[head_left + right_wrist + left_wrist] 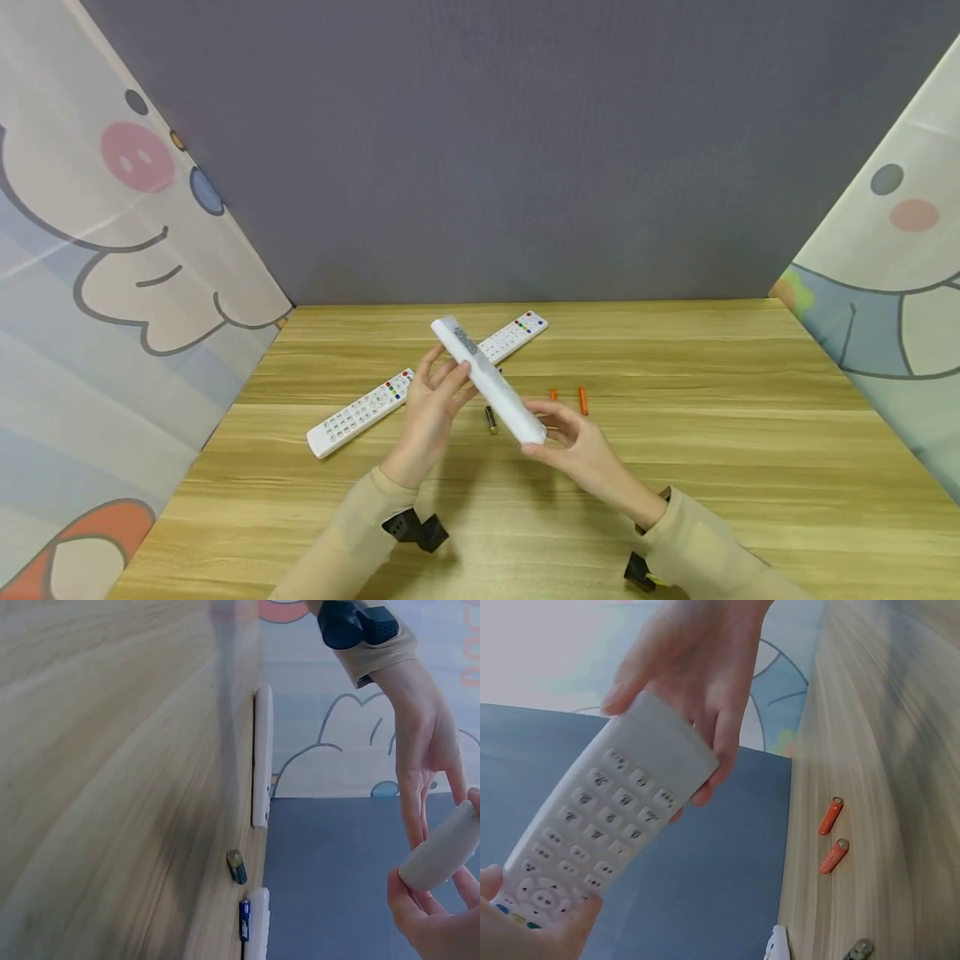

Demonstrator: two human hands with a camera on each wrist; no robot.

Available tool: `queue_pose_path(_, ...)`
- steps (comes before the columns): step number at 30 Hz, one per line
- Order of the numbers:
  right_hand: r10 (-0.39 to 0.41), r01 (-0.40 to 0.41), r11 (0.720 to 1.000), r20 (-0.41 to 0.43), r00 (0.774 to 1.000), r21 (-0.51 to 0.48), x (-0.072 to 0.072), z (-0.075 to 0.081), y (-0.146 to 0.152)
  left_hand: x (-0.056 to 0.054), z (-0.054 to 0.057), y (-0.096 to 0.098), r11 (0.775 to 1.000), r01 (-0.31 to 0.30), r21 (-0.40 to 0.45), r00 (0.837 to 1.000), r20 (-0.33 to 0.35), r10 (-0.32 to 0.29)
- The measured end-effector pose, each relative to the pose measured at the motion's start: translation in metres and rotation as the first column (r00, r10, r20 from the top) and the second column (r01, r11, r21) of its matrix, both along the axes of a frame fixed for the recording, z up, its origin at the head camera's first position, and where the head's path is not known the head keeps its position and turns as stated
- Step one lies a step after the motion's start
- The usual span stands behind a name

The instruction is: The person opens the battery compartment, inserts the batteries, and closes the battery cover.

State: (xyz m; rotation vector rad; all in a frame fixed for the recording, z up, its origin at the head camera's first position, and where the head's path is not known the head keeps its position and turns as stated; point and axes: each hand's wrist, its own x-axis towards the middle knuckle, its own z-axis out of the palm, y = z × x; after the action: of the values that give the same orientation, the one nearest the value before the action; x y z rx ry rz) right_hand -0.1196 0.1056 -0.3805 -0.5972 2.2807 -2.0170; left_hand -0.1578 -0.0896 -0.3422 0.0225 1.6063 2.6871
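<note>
A white remote control [491,385] is held up above the table, slanting from upper left to lower right in the head view, its back towards the head camera. My left hand [438,400] grips it around the middle, thumb on one side. At its lower end, my right hand [573,442] holds it between thumb and fingers. Its button side shows in the left wrist view, with number keys [607,802] facing that camera and a few coloured keys beside the left hand. In the right wrist view, the remote's rounded end [442,847] lies between both hands.
Two more white remotes lie buttons up, one at left [360,414] and one behind [517,335]. Between the hands on the table is a dark battery [491,419]. Two orange batteries [831,816] lie farther right. A blue battery [244,921] sits beside a remote.
</note>
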Motion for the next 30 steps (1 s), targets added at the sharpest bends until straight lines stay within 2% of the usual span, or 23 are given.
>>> queue_pose_path(6, -0.06, 0.073, 0.989, -0.104, 0.993, 0.127, 0.003, -0.002, 0.003, 0.001, 0.002, -0.005, 0.999, 0.034, -0.019, 0.999, -0.006, -0.034)
queue_pose_path(10, -0.082, 0.126, 0.971, -0.215, 0.973, 0.202, 0.006, -0.002, 0.004, 0.003, 0.002, -0.008, 0.997, 0.064, -0.036, 0.998, 0.0, -0.064)
queue_pose_path(13, -0.083, 0.178, 0.952, -0.354, 0.932, 0.247, 0.007, -0.004, 0.005, 0.004, 0.002, -0.009, 0.996, 0.075, -0.047, 0.997, 0.002, -0.075)
queue_pose_path(16, -0.066, 0.229, 0.935, -0.499, 0.864, 0.271, 0.007, -0.006, 0.006, 0.004, 0.002, -0.01, 0.996, 0.081, -0.043, 0.997, 0.007, -0.081)
queue_pose_path(19, -0.047, 0.261, 0.923, -0.591, 0.805, 0.282, 0.007, -0.007, 0.008, 0.005, 0.001, -0.011, 0.996, 0.084, -0.02, 0.996, 0.025, -0.084)
queue_pose_path(26, -0.002, 0.297, 0.898, -0.673, 0.74, 0.324, 0.006, -0.008, 0.011, 0.006, 0.0, -0.012, 0.994, 0.105, 0.012, 0.994, 0.041, -0.105)
queue_pose_path(30, 0.033, 0.307, 0.885, -0.707, 0.706, 0.348, 0.006, -0.008, 0.013, 0.007, -0.001, -0.013, 0.995, 0.102, 0.021, 0.992, 0.078, -0.103)
